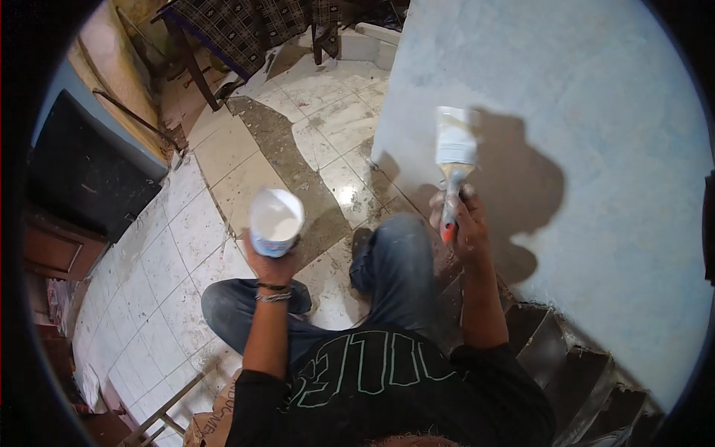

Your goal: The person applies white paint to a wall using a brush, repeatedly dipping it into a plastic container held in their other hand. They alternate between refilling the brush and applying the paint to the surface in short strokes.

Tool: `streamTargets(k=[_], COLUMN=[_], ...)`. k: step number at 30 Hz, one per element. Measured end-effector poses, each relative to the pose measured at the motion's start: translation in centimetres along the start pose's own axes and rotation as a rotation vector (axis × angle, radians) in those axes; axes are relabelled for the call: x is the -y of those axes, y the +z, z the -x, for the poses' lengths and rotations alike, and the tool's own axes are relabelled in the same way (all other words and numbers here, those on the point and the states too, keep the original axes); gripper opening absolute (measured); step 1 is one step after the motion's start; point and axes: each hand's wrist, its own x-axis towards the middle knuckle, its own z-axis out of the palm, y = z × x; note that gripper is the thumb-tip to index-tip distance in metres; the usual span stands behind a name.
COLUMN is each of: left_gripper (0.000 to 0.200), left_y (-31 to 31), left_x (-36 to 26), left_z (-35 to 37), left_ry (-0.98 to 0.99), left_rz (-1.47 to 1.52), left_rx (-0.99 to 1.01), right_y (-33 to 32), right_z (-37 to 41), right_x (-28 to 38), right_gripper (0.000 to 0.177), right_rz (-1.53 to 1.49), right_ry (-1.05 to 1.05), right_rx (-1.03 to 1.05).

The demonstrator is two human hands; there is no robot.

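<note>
A white cup (275, 223) with pale, whitish contents is held in my left hand (269, 262), its opening facing up. My right hand (465, 220) grips the handle of a wide paintbrush (456, 138). The brush points away from me, with its white-coated head near the pale blue wall (611, 149); whether the bristles touch the wall I cannot tell. A dark shadow falls on the wall to the right of the brush.
Dark steps (573, 372) run along the wall's foot at lower right. A cloth-covered table (223, 33) stands at the top. Tiled floor (160, 276) spreads leftward to a black panel (89, 171). A brown paper bag (212, 417) lies at lower left.
</note>
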Motion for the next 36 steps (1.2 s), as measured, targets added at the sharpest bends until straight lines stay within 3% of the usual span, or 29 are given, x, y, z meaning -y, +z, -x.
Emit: streamTargets(k=[2,4,6,8,14,18,21,24,29,32,33,36], left_gripper=[0.062,0.067,0.069,0.07,0.07,0.069,0.069,0.07,0.071,0.073,0.073,0.075], left_y=[-1.0,0.8,-1.6,-3.8,-5.5,-7.2,-7.9,-8.0,-9.1,-9.3,-9.0,-8.8], left_x=[-3.4,-6.7,-9.9,-13.1,-15.1,-14.6,-15.1,-15.6,-15.9,-16.0,-15.8,-15.5], left_z=[0.3,2.3,3.3,4.5,8.1,8.7,9.0,8.8,8.8,8.6,8.4,7.8], left_ry=[0.121,0.271,0.406,0.435,0.581,0.583,0.586,0.569,0.569,0.569,0.563,0.537], left_rz=[-0.016,-0.012,-0.024,0.02,0.005,0.006,0.013,0.076,0.126,0.144,0.15,0.161], left_rx=[0.085,-0.087,0.024,0.293,0.27,0.142,0.158,0.167,0.176,0.174,0.175,0.174], right_y=[-2.0,-4.4,-6.1,-8.1,-9.7,-7.6,-2.4,-2.7,-9.6,-11.4,-9.0,-5.1], right_z=[-2.0,-4.1,-5.1,-7.0,-12.8,-15.0,-12.4,-11.0,-14.2,-15.8,-15.6,-16.0], right_x=[-2.7,-8.8,-15.5,-21.1,-25.1,-20.5,-15.5,-19.2,-27.6,-26.0,-22.2,-15.1], right_gripper=[0.023,0.026,0.028,0.03,0.028,0.03,0.029,0.03,0.019,0.03,0.019,0.019], right_rz=[-0.035,-0.039,-0.121,-0.11,-0.258,-0.498,-0.283,-0.324,-0.399,-0.489,-0.485,-0.485], right_ry=[0.034,0.106,0.234,0.277,0.46,0.234,0.169,0.277,0.452,0.418,0.345,0.216], right_rx=[-0.057,-0.081,-0.19,-0.205,-0.354,-0.39,-0.272,-0.22,-0.451,-0.423,-0.53,-0.466])
